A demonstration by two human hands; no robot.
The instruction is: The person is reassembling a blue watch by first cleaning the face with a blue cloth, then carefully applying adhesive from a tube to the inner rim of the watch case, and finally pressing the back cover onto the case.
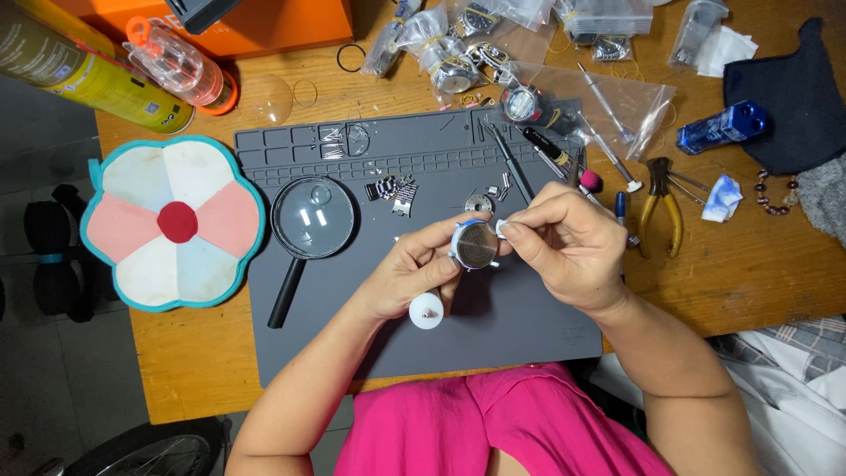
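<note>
Left hand (414,269): fingers clamped on the rim of a round watch case (476,244); a small white holder (426,310) sits under the palm.
Watch case: round, pale blue-white rim, dull grey metal disc facing up, held above the middle of the grey work mat (493,326).
Right hand (568,242): fingers pinched together on a small white piece at the case's right edge.
Mat: lies along the near edge of the worktop (176,370); a black-handled magnifying glass (310,220) rests on its left part, metal bracelet links (392,189) near its middle.
Mat's far edge: shallow moulded compartments, one holding small wire parts.
Right side: yellow-handled pliers (663,207).
Far edge: clear plastic bags (445,48) with watches inside.
</note>
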